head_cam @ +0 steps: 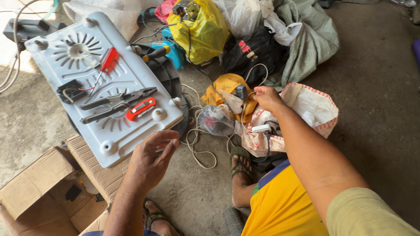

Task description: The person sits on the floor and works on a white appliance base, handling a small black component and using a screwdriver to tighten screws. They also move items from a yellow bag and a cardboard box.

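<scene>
White cable (243, 114) runs up from a loose tangle on the concrete floor (376, 87) to the right hand (267, 97), which pinches it between fingertips above an orange cloth (227, 85); how tightly it grips is hard to make out, since the fingers curl away from view. The left hand (151, 158) hovers half open, fingers loosely bent, holding nothing, just beside the lower edge of a pale grey appliance panel (65, 65) lying tilted on a dark round body, mostly hidden. On the panel lie pliers (118, 102), a red-handled screwdriver (107, 61) and a red utility knife (141, 109). A clear plastic bag (216, 120) has contents too blurred to tell. A cardboard box (35, 192) is cut off at the bottom left. A white plug block (261, 128) rests on a patterned sack (306, 109).
</scene>
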